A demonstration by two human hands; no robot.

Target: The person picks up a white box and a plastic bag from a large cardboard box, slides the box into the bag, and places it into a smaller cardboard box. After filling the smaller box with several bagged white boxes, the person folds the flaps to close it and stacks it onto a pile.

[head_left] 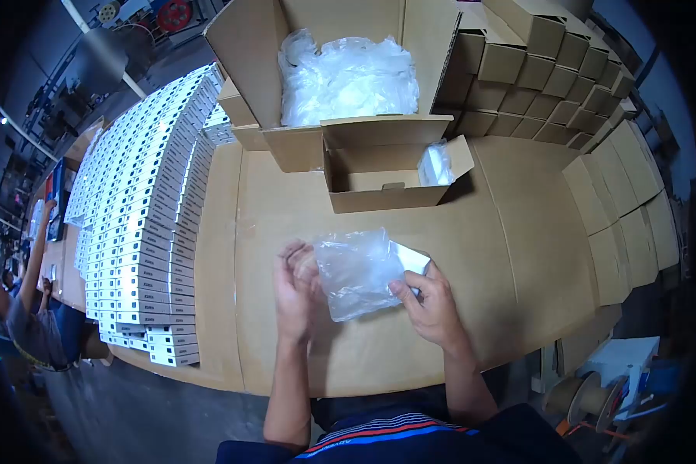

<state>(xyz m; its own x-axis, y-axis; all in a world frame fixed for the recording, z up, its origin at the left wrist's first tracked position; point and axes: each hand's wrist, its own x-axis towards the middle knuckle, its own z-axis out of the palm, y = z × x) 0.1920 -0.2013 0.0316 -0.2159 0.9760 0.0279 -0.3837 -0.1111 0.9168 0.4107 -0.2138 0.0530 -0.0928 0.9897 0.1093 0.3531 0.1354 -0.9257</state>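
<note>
Over the middle of the table, my right hand (429, 305) pinches a small white box (410, 259) between thumb and fingers. A clear plastic bag (356, 274) covers the box's left part and spreads out to the left. My left hand (294, 282) is open at the bag's left edge, fingers extended and partly behind the film. Just beyond the hands stands an open brown carton (379, 201), with a bagged white box (436, 165) upright at its right end.
Stacked white boxes (143, 224) line the left side. A large carton of clear plastic bags (348, 77) stands at the back. Brown cartons (533, 73) are piled at back right, others (622, 209) along the right edge. A person (35, 325) sits at far left.
</note>
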